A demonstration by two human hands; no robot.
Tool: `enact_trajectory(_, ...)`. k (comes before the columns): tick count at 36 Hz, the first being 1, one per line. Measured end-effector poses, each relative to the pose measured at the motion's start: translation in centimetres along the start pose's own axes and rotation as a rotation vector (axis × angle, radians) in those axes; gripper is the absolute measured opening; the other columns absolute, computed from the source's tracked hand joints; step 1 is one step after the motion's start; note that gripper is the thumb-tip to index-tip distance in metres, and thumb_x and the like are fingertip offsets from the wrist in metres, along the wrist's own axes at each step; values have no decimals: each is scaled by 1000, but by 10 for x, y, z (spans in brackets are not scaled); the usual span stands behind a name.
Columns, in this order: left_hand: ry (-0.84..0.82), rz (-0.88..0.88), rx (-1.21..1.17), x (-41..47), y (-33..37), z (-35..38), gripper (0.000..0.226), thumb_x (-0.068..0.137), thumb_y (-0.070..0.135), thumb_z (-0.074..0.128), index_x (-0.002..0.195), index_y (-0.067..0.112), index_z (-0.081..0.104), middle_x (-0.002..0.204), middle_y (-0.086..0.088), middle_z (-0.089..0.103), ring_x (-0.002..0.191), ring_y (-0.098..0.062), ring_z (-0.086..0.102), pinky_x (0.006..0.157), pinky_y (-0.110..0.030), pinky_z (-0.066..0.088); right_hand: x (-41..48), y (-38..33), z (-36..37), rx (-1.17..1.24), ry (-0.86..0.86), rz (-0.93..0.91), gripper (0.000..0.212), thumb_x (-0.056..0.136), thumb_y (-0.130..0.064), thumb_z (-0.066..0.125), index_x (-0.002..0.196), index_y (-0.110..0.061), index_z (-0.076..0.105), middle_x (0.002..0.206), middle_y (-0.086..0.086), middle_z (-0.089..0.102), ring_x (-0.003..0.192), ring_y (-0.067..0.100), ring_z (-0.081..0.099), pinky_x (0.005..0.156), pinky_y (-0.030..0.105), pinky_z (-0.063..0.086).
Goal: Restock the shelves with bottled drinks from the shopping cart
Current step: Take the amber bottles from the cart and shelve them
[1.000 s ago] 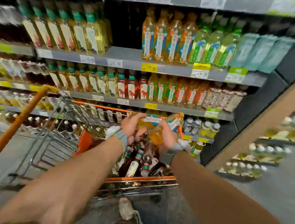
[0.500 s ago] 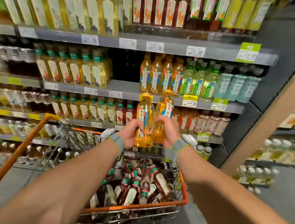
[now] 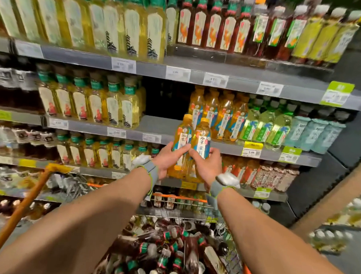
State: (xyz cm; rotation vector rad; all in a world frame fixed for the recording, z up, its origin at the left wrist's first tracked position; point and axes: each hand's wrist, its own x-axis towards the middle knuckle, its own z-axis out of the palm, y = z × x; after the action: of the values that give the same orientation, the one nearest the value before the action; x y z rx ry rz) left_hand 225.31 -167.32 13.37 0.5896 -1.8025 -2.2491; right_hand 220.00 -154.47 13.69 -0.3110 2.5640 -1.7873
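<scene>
Orange-capped left bottle (image 3: 182, 146) sits gripped in the left hand (image 3: 169, 160), right bottle (image 3: 202, 143) in the right hand (image 3: 207, 168); both upright, touching, before the middle shelf (image 3: 161, 126), above the cart (image 3: 179, 197).

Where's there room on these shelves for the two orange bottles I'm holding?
One free patch: the bare middle shelf, between the yellow tea row and the shelved orange row, just beyond the held bottles. The shelf above and the cart are crowded.
</scene>
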Motion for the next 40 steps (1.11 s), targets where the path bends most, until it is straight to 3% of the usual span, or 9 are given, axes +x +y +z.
enact_trajectory(5,-49,22,-37,16,13,-11,35,85,18,79,117,15,65,111,-15,74,102,-33,72,86,-54,58,8,-4,5,78,12,-42,51,75,-23,87,111,-8,53,94,-2,66,72,-3,59,58,9,46)
enact_trajectory(10,-12,169,170,31,35,-15,38,72,13,88,106,21,74,95,4,78,95,-18,74,82,-37,61,25,-10,4,-12,95,-99,71,66,-29,92,122,-13,53,108,2,66,93,18,63,83,34,52)
enact_trajectory(14,118,359,461,42,48,-10,37,68,29,92,100,30,73,89,17,71,91,-12,70,83,-30,56,43,-20,-1,-65,93,-170,77,70,-27,90,133,-12,49,120,4,59,107,22,57,86,28,43)
enact_trajectory(19,223,495,634,49,61,-1,36,69,35,90,100,34,72,79,26,62,75,8,58,62,-2,37,64,-29,-3,-134,145,-275,79,72,-28,89,137,-10,48,129,9,51,115,25,53,93,30,40)
enact_trajectory(22,254,533,684,57,68,4,40,69,35,89,106,31,74,84,17,66,81,-7,63,68,-14,45,75,-33,-4,-150,156,-290,81,74,-30,88,140,-11,47,133,11,50,119,25,52,95,27,38)
enact_trajectory(26,296,563,741,67,72,11,43,70,35,89,109,25,75,89,11,69,84,-8,63,72,-19,46,87,-35,-4,-158,163,-315,76,73,-28,88,137,-11,49,130,10,52,118,27,53,92,27,38)
enact_trajectory(30,326,567,765,79,75,19,41,72,34,88,109,24,75,88,11,67,81,-8,60,61,-6,37,103,-34,-3,-160,161,-306,75,74,-30,87,135,-12,48,130,10,51,116,29,54,89,30,40)
enact_trajectory(34,339,549,784,86,79,20,41,71,39,88,109,28,74,88,12,70,82,-6,63,71,-16,46,113,-33,-3,-155,149,-329,75,75,-30,87,136,-11,48,132,10,50,118,29,53,94,35,43)
enact_trajectory(40,378,569,798,98,77,23,40,69,41,89,105,29,75,82,15,68,79,-4,63,64,-4,41,121,-31,-1,-125,151,-342,75,75,-24,87,136,-8,47,134,11,49,119,27,52,94,28,39)
